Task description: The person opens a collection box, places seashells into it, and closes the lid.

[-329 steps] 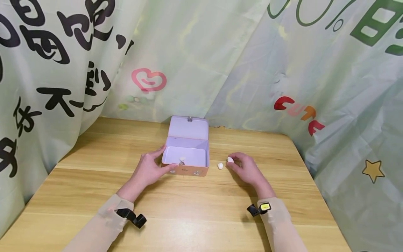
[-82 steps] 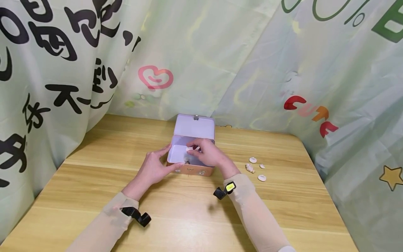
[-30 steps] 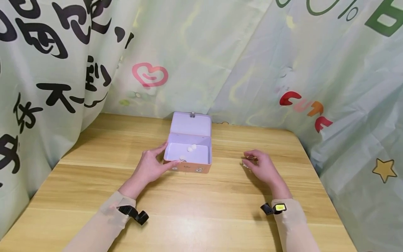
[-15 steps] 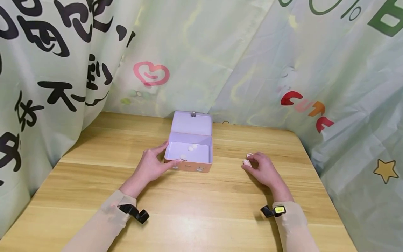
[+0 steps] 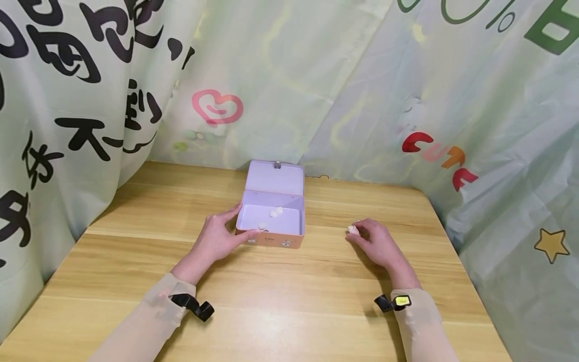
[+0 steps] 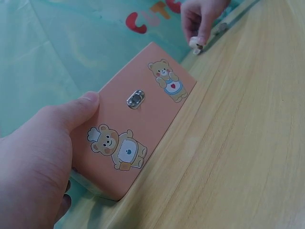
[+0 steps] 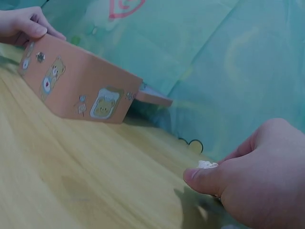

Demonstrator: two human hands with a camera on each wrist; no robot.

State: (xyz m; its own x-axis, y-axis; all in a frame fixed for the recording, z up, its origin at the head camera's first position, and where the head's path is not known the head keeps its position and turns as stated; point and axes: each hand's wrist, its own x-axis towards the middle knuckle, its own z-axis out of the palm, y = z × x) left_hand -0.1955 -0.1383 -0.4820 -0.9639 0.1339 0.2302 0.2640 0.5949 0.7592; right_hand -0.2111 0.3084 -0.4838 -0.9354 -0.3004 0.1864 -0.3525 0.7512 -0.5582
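Observation:
An orange-pink tin box (image 5: 280,240) with a lilac inside and bear pictures has its lid (image 5: 275,177) tipped back. My left hand (image 5: 216,239) grips the box's left end, its thumb on the front rim. Inside lie several small white shells (image 5: 274,213), some near the front wall. To the right of the box, my right hand (image 5: 373,241) pinches a white, rough-surfaced seashell (image 5: 353,230) between thumb and fingers, close over the table. In the right wrist view the thumb and fingers cover most of this shell (image 7: 207,164).
The wooden table (image 5: 271,291) runs back to a printed curtain (image 5: 280,75) behind the box. A small pale shell (image 6: 221,28) lies beyond my right hand in the left wrist view.
Earlier my right hand was inside the box with shells; it then went back right, and now pinches another shell. More shells lie in the box than at first. My left hand stays on it.

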